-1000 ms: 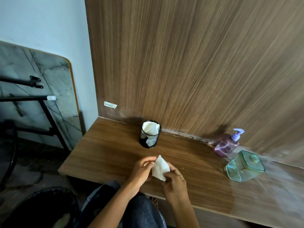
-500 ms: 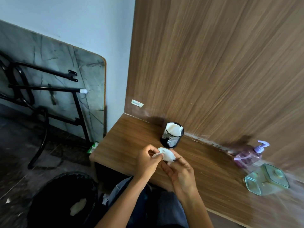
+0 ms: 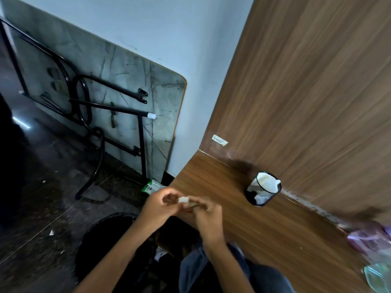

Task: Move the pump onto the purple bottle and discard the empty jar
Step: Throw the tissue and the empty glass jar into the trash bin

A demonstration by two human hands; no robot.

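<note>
Surface: wood desk (image 3: 243, 210), wood panel (image 3: 306, 102) behind.
Bin (image 3: 91, 235): black, on floor below hands.
L hand (image 3: 160, 205): fingers curled, pinches white wad (image 3: 183, 200).
R hand (image 3: 206, 216): pinches same wad, opp. side.
Jar (image 3: 378, 275): green, desk's right edge, blurred.
Purple bottle (image 3: 369, 240): just behind jar, blurred.
Mesh cup (image 3: 263, 188): farther back, near panel, white tissue inside.

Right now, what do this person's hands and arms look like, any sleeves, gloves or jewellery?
Both are bare: the left hand and right hand wear no gloves, and the forearms show no sleeves as far as the frame reaches. No watch, bracelet or ring shows, though the fingers are blurred. Blue jeans cover the lap below.
</note>
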